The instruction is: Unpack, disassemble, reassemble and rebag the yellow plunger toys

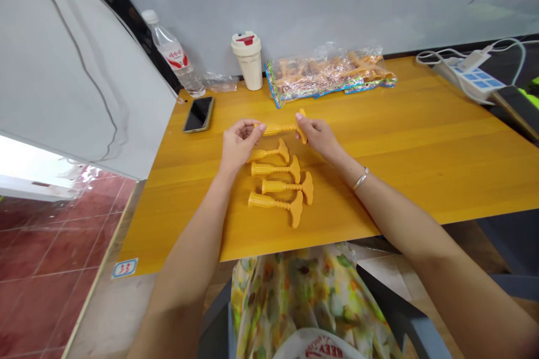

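Between my two hands lies a yellow plastic piece (pixel 278 129) with a ribbed tube, a twisted stem and a wide T-shaped handle. My left hand (pixel 239 146) pinches its tube end, and my right hand (pixel 316 133) grips the handle end. Below it, several like yellow pieces form a column on the table, handles to the right: one (pixel 273 151) partly behind my left hand, then another (pixel 275 169), one more (pixel 288 186), and the nearest (pixel 275 202), which lies slightly tilted.
Along the back of the wooden table (pixel 421 151) stand a water bottle (pixel 174 56), a lidded cup (pixel 248 61) and clear bags (pixel 328 76) of similar yellow pieces. A phone (pixel 199 114) lies at left. A power strip (pixel 474 76) with white cables sits at the back right.
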Demonstrator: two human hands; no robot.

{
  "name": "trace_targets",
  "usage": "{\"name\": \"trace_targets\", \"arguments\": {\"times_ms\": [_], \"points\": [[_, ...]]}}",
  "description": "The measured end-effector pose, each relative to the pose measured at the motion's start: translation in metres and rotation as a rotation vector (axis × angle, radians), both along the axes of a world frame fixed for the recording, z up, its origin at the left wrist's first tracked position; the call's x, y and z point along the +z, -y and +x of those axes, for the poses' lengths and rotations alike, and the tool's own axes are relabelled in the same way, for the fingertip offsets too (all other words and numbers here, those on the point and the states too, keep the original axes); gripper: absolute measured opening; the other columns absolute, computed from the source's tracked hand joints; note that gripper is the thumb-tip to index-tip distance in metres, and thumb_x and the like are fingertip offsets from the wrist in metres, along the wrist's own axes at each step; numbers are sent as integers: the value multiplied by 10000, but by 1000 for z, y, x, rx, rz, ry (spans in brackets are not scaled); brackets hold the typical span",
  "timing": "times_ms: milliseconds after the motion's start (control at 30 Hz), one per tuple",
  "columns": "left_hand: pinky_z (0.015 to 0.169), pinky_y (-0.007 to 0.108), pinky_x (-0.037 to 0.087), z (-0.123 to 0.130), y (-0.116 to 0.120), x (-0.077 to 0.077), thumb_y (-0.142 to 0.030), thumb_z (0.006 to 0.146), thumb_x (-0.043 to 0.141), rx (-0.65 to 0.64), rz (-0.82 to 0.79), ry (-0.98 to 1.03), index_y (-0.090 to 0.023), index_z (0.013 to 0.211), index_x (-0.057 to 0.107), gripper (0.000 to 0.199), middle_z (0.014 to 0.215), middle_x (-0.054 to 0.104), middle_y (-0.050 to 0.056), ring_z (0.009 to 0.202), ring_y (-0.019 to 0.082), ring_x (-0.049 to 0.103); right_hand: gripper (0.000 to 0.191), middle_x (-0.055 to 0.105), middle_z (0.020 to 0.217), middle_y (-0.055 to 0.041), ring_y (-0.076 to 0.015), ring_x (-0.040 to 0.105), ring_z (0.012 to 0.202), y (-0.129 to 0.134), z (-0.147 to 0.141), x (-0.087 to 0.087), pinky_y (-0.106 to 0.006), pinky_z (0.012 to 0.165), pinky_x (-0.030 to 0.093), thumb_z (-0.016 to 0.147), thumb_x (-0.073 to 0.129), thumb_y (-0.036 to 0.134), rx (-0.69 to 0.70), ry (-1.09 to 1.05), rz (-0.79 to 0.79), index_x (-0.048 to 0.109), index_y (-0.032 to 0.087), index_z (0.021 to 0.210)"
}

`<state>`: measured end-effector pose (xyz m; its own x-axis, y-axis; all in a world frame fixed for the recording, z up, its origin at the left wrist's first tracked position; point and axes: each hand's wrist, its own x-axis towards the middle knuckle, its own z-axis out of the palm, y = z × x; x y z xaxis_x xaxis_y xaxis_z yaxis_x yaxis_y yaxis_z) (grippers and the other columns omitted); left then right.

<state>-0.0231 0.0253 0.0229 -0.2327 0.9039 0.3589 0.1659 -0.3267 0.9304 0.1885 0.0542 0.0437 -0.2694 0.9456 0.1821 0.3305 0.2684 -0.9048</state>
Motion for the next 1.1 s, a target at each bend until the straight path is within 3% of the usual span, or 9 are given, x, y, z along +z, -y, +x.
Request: {"name": "trace_targets", "arguments": {"times_ms": [133, 267, 433, 567, 733, 900, 1100], "points": [[476, 223, 469, -1, -2, -2, -662, 678, 805, 9, -58, 10, -194, 806, 663, 506, 618, 615, -27, 483, 81, 535, 735, 428, 504, 32, -109, 422, 532, -4, -1, -3, -264, 578, 334, 901, 387, 827, -5, -31, -52, 573, 193, 581], [463, 215, 453, -11, -9, -7, -614, 731, 792, 98, -145, 40, -198, 788, 637, 448, 562, 591, -36, 467, 89, 556, 648, 548, 610, 5, -120, 493, 612, -14, -1, -19, -254, 637, 394, 939, 421, 749, 12, -55, -54, 553, 198, 623], [478, 211, 446, -30, -17, -18, -584, 749, 770, 272, -230, 40, -189, 799, 621, 426, 564, 618, -30, 466, 90, 550, 347, 707, 947, -66, -171, 619, 844, -19, -2, -38, -301, 814, 475, 975, 510, 432, 110, 45, 86, 688, 159, 1093], [489, 239, 438, -41, -23, -29, -572, 771, 753, 325, -299, -18, -184, 818, 637, 408, 563, 614, -18, 473, 115, 549, 383, 688, 1208, -142, -239, 621, 1087, -9, -6, -41, -398, 973, 484, 966, 525, 329, 166, 226, 277, 649, 156, 1284], [586, 277, 478, -43, -27, -37, -602, 795, 738, 312, -229, -176, -196, 795, 658, 414, 568, 630, 5, 568, 169, 615, 420, 616, 1373, -158, -289, 527, 1283, 7, -10, -35, -492, 1146, 378, 995, 529, 337, 267, 442, 438, 615, 179, 1374], [703, 318, 513, -39, -25, -33, -591, 780, 746, 337, -252, -314, -188, 847, 726, 410, 619, 680, 43, 664, 221, 675, 352, 579, 1429, -167, -327, 480, 1321, 18, -12, -30, -513, 1107, 420, 979, 585, 305, 323, 649, 443, 690, 172, 1288], [643, 308, 494, -31, -21, -30, -602, 815, 697, 264, -264, -267, -192, 936, 765, 433, 576, 658, 13, 524, 194, 618, 362, 614, 1406, -133, -321, 507, 1283, 20, -15, -26, -492, 1049, 484, 999, 467, 177, 247, 751, 429, 715, 194, 1262]]}}
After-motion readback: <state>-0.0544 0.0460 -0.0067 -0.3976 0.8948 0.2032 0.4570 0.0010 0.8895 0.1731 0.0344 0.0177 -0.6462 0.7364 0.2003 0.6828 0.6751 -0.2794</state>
